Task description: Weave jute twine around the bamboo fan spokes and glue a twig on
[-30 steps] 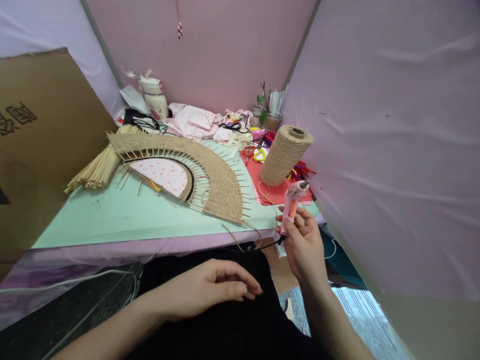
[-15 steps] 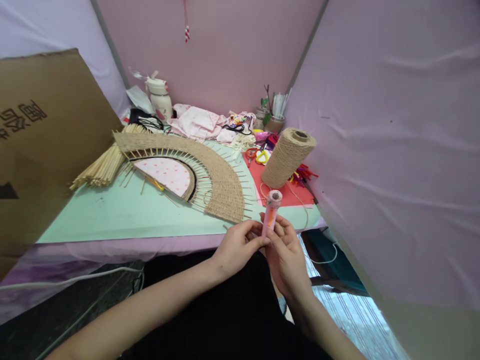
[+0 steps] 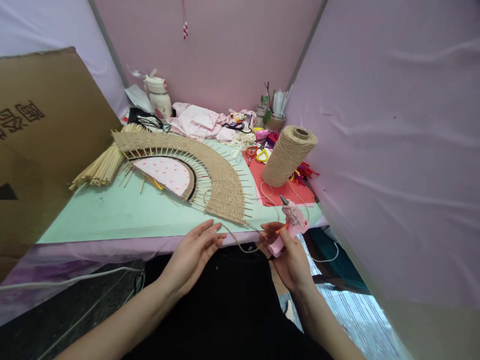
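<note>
My right hand [image 3: 290, 257] is closed around a pink hot glue gun [image 3: 294, 217], whose metal nozzle points up and to the left, toward the table. My left hand [image 3: 198, 252] is at the table's front edge, fingers stretched out and slightly apart. A thin length of twine [image 3: 240, 246] sags between the left fingertips and the right hand; whether the left fingers touch it is unclear. Just beyond the hands lies a woven half-round fan shape [image 3: 225, 185] of twine on thin sticks, with a dotted pink fabric centre [image 3: 167, 172].
A big twine spool [image 3: 288, 155] stands on red sheets at the right, near scissors [image 3: 262, 155]. Bundled sticks [image 3: 101, 165] lie at the left beside a cardboard box [image 3: 48, 135]. A bottle [image 3: 159, 97] and fabric [image 3: 198, 120] are at the back.
My left hand has moved left, away from the glue gun, and its fingers have spread. The glue gun has turned from nearly upright to show its side. Twine now shows between my hands.
</note>
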### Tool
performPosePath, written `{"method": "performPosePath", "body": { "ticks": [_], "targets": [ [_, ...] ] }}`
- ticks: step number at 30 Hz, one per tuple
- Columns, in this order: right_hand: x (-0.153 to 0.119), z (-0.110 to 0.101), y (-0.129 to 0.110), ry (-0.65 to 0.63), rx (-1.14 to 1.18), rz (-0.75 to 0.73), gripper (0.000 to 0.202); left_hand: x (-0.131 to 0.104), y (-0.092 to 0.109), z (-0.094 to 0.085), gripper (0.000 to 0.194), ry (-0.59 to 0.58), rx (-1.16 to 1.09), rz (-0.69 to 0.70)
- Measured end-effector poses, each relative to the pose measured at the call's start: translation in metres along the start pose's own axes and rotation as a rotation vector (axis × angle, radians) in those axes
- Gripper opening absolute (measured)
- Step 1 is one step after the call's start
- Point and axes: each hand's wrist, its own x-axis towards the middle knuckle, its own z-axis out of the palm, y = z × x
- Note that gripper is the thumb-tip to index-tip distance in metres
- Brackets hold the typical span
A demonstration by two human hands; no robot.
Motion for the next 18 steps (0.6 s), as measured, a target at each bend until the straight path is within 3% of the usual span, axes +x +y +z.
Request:
{"method": "performPosePath", "body": {
  "ticks": [3,7,12,18],
  "targets": [
    [0.001,0.002,0.001,0.054,0.066,0.045,0.032,0.000,0.008,-0.001,0.029,0.036,-0.226,-0.078],
    [0.004,0.000,0.001,0.082,0.097,0.047,0.031,0.011,0.017,0.010,0.019,0.012,-0.369,-0.154],
    [0.007,-0.002,0.003,0.080,0.073,-0.005,0.026,0.029,0.030,0.027,0.014,-0.058,-0.339,-0.206],
    [0.006,0.003,0.003,0.056,0.133,0.022,0.028,0.045,0.022,0.047,0.014,0.002,-0.223,-0.123]
  ]
}}
